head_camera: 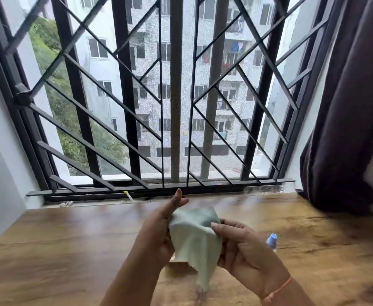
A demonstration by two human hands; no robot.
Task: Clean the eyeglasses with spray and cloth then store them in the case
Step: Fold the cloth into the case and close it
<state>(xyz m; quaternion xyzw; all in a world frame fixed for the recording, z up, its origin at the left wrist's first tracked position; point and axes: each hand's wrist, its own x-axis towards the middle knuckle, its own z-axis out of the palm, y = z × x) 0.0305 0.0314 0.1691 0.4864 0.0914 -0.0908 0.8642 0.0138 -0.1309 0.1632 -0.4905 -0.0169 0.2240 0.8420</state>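
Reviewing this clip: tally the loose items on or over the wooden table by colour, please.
Pale green: 1, the cloth, held in the left hand and right hand.
Blue: 1, the bottle cap behind the right hand.
Total: 2. No eyeglasses or case can be made out.

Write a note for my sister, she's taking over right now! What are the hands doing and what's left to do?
Left hand: grip on the pale green cloth, thumb up.
Right hand: pinching the same cloth from the other side.
The eyeglasses are not visible; they may be inside the cloth, I cannot tell.
The spray bottle, blue cap, stands on the wooden table just beyond the right hand.
A case cannot be clearly made out.
Done: cloth picked up. Whether spraying is done is unclear.
Left: finish wiping, then store the glasses in the case.
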